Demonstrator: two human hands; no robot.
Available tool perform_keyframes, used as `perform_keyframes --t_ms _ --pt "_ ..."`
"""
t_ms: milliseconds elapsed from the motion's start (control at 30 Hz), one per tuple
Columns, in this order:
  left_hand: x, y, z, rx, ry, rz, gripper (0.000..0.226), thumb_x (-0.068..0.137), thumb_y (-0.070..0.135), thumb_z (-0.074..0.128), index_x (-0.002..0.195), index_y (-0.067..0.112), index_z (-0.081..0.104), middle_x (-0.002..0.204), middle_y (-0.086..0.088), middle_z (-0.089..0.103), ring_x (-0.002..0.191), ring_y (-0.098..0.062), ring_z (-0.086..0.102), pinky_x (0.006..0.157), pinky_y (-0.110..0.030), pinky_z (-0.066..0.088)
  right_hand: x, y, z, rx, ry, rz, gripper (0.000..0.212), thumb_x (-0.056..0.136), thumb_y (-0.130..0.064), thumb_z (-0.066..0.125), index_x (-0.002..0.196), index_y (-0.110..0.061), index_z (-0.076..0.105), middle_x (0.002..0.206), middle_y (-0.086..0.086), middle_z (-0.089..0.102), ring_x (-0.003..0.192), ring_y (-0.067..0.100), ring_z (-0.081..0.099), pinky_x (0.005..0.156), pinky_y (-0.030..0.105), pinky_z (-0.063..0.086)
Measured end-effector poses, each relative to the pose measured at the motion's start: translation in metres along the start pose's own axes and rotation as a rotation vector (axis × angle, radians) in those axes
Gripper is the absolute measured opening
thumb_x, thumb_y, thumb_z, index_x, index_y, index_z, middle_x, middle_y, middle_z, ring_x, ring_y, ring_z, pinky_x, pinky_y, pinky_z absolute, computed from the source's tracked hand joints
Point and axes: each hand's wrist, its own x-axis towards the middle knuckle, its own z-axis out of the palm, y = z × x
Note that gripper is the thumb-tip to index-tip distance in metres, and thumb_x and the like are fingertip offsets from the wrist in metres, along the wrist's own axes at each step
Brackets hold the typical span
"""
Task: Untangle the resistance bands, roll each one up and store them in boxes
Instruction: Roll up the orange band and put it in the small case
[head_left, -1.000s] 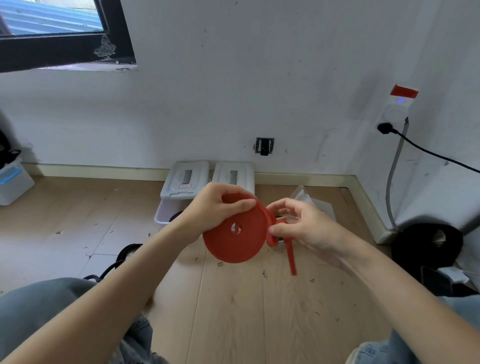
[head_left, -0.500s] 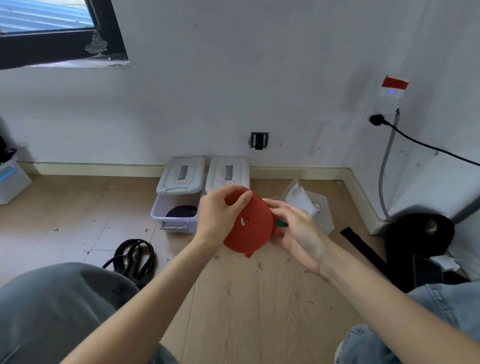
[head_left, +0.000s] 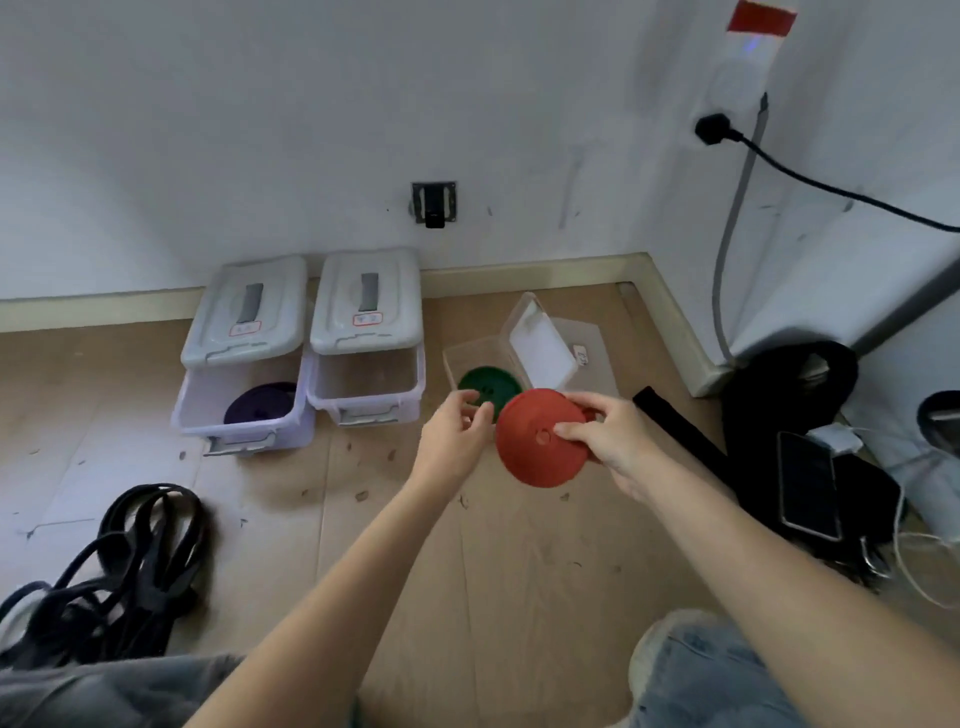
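My right hand (head_left: 610, 444) grips a tightly rolled red resistance band (head_left: 535, 447), a flat disc held just above the floor. My left hand (head_left: 457, 439) hovers beside the roll's left edge with fingers loosely curled, holding nothing. Right behind the red roll, a rolled green band (head_left: 485, 387) lies in a clear box (head_left: 470, 353) with its lid up. A rolled purple band (head_left: 260, 408) sits in the left lidded bin (head_left: 244, 431). The neighbouring bin (head_left: 366, 387) looks empty. A tangle of black bands (head_left: 130, 566) lies on the floor at the left.
A black strap (head_left: 680, 431), black bag (head_left: 789, 395), phone (head_left: 808, 486) and white cable (head_left: 914, 566) crowd the right corner by the wall. A power cord (head_left: 831, 189) hangs from a wall socket. My knees fill the bottom edge.
The red roll passed from my left hand to my right, its loose tail now wound in. It moved down and forward towards the clear box; my view tilted down.
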Motion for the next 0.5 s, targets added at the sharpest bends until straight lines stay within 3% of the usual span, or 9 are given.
perform_keyframes --t_ms 233,500 --pt "0.052 -0.043 0.087 0.236 -0.196 -0.025 0.036 0.089 0.006 0.047 0.124 0.009 0.054 0.119 -0.008 0.061 0.104 -0.020 0.057 0.086 -0.025 0.044 0.089 0.082 -0.044 -0.204 0.050 0.147 0.049 0.074 0.000 0.074 0.119 -0.017 0.063 0.113 0.008 0.063 0.105 0.024 0.058 0.095 0.041 0.048" --pt "0.107 -0.045 0.180 0.075 -0.206 -0.102 0.039 0.098 0.023 0.038 0.136 0.013 0.042 0.134 -0.014 0.047 0.126 -0.029 0.043 0.107 -0.042 0.034 0.146 0.115 -0.070 -0.318 -0.074 0.148 0.049 0.076 -0.002 0.073 0.119 -0.021 0.062 0.102 0.001 0.059 0.097 0.013 0.054 0.082 0.023 0.045"
